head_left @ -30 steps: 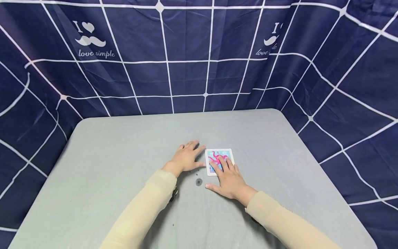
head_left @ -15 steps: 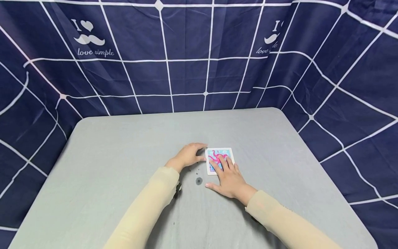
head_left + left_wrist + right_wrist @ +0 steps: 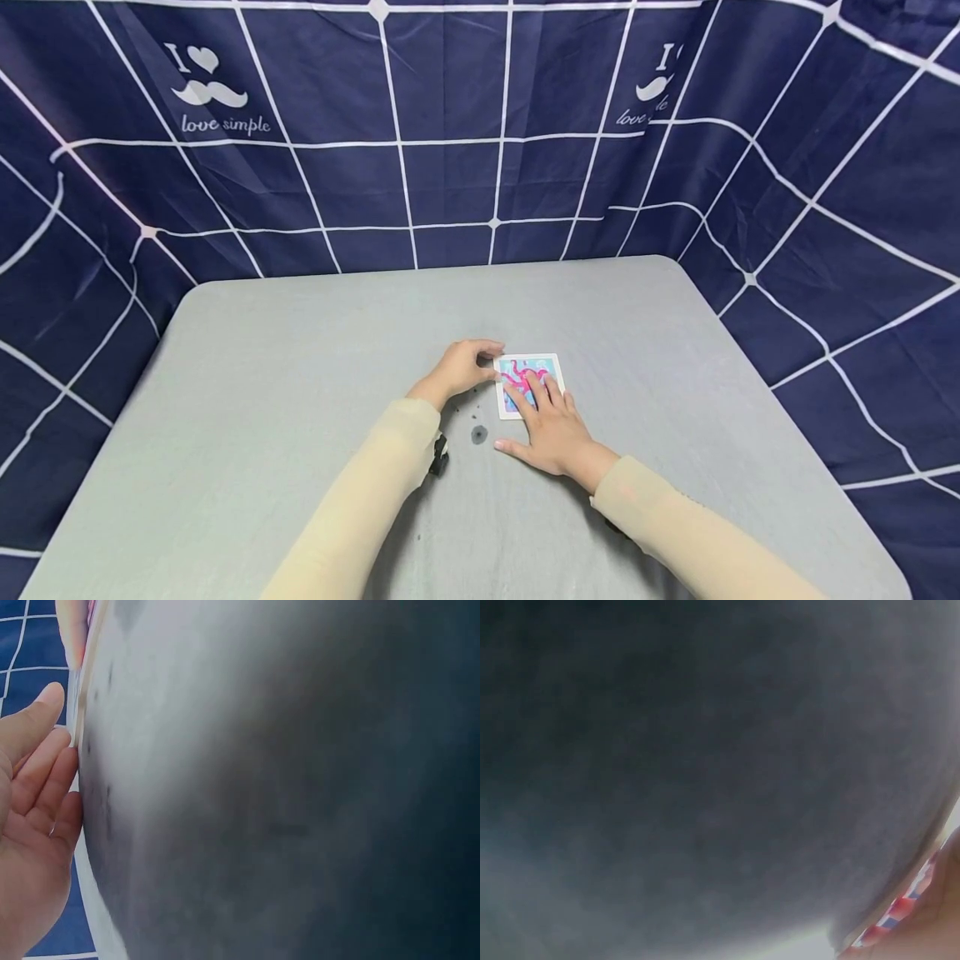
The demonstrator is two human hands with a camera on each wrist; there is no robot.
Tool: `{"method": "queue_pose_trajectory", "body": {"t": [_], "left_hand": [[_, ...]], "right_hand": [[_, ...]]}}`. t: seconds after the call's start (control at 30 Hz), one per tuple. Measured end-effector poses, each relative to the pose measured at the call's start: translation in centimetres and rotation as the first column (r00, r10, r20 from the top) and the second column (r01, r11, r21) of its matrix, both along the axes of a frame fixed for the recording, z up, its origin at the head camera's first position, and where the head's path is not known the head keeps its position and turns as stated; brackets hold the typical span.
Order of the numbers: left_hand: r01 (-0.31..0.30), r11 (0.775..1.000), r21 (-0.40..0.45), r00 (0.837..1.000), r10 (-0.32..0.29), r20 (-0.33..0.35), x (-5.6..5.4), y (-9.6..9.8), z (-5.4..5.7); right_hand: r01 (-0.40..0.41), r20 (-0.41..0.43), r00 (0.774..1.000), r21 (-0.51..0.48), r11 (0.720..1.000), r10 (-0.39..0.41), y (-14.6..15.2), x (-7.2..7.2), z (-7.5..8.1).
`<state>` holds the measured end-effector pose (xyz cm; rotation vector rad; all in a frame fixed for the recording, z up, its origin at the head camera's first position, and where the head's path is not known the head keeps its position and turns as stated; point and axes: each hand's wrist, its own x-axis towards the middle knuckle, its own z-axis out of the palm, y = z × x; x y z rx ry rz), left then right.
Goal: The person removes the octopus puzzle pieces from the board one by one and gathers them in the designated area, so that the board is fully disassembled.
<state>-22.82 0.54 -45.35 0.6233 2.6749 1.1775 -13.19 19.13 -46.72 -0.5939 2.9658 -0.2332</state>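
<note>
Toward ten o'clock, behind a grey desk (image 3: 300,358), a moustache print (image 3: 210,93) lettered "love simple" is carried on a navy curtain (image 3: 450,183) lined in white. Nearer, a cream left sleeve (image 3: 360,492) is stretched from seven o'clock toward the centre, with a black object (image 3: 438,456) seen beneath its cuff. Between nine and ten o'clock of a picture tile (image 3: 520,375), the left hand (image 3: 459,367) is placed, its grip apart, thumb and fingers curved toward the tile's upper left corner; whether its edge is touched by the fingertips cannot be told. At about eight o'clock of the tile, the desk is marked by a dark spot (image 3: 479,435). Just right of the desk's middle, the tile is laid flat, printed with a pink octopus (image 3: 521,382) and framed by a white border (image 3: 500,404). From five o'clock, the tile is covered in part by the right hand (image 3: 555,433), its fingers spread across the picture, its grip likewise apart and its thumb set clear of the tile. Toward four o'clock, a second cream sleeve (image 3: 690,525) is extended from the right hand's wrist.
</note>
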Motion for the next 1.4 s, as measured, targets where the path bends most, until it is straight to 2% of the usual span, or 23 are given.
{"method": "queue_pose_trajectory", "body": {"t": [0.2, 0.43, 0.7, 0.87, 1.07, 1.4], "left_hand": [[-0.019, 0.999, 0.032, 1.0, 0.019, 0.01, -0.2, 0.3, -0.3], [-0.042, 0.997, 0.062, 0.999, 0.041, 0.025, -0.2, 0.6, -0.2], [-0.096, 0.991, 0.093, 0.994, 0.092, 0.055, -0.1, 0.8, -0.4], [-0.124, 0.988, 0.094, 0.991, 0.118, 0.07, 0.0, 0.9, 0.1], [-0.13, 0.988, 0.086, 0.989, 0.123, 0.082, 0.2, 0.8, 0.7], [-0.139, 0.984, 0.115, 0.985, 0.126, 0.119, 0.2, 0.8, 0.8]], "right_hand": [[-0.003, 0.008, 1.0, 0.017, 1.0, 0.003, -0.2, 0.0, 0.3], [-0.001, 0.012, 1.0, 0.019, 1.0, 0.001, -0.3, -0.1, 0.4], [0.002, 0.009, 1.0, 0.016, 1.0, -0.002, -0.3, 0.0, 0.3], [0.007, 0.011, 1.0, 0.023, 1.0, -0.008, -0.3, 0.0, 0.2], [0.01, 0.018, 1.0, 0.008, 1.0, -0.01, -0.3, 0.0, 0.2], [0.005, 0.009, 1.0, -0.001, 1.0, -0.005, -0.3, 0.0, 0.0]]}}
